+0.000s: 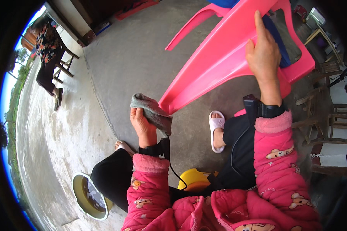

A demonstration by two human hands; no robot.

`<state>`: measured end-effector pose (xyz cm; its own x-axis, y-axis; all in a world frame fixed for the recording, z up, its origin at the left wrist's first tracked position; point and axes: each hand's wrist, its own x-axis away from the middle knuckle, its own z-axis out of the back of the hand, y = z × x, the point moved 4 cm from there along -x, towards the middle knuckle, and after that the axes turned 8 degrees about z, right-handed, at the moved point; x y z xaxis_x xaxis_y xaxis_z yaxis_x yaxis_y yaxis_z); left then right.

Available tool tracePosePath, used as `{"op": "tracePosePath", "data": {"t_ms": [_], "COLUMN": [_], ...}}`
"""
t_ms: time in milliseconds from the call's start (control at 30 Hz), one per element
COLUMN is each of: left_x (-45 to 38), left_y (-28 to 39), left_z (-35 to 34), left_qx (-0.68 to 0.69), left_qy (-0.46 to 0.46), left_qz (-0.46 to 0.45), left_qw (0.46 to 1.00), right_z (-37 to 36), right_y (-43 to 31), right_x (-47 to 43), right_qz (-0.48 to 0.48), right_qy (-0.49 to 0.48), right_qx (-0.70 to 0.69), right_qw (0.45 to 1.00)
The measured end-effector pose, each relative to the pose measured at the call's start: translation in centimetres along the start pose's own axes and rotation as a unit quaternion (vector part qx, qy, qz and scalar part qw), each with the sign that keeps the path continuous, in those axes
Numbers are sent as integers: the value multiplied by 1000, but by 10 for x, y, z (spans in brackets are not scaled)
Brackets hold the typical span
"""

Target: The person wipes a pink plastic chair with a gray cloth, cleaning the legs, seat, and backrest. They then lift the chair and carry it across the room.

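Observation:
A pink plastic chair (211,57) is tilted before me, one long channelled leg pointing down towards my left hand (143,127). That hand pinches a folded grey cloth (157,115), which touches the tip of the leg. Higher up, my right hand (263,56) holds the chair where the leg widens, its index finger stretched along the pink plastic. A blue part (273,37) shows behind the right hand; how it joins the chair is hidden.
A basin of sudsy water (89,195) stands by my left knee. Something yellow (192,179) is beneath me. Wooden stools (339,121) line the right side. A person (47,55) sits on a wooden chair (65,63) at far left.

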<state>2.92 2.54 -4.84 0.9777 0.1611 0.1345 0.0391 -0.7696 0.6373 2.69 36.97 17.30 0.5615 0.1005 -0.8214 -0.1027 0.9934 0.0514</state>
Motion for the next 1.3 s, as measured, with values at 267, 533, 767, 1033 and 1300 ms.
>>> {"op": "tracePosePath", "data": {"t_ms": [267, 533, 767, 1033, 1300], "left_x": [-14, -17, -34, -54, -60], "left_y": [33, -20, -27, -34, 28], "left_z": [-139, -209, -121, 2, 57], "left_qx": [-128, -627, -655, -750, -385], "left_qy": [-202, -168, -202, -154, 72], "left_qz": [-48, -376, -293, -240, 41], "left_qw": [970, 662, 667, 597, 919], "right_z": [8, 2, 0, 1, -5], "right_y": [-10, -19, -28, -45, -49], "right_x": [-8, 0, 1, 5, 5], "right_qz": [9, 8, 17, 47, 45], "right_qy": [-2, 25, 16, 4, -7], "right_qx": [-10, -45, -46, -79, -82], "right_qw": [1000, 999, 999, 996, 996]}}
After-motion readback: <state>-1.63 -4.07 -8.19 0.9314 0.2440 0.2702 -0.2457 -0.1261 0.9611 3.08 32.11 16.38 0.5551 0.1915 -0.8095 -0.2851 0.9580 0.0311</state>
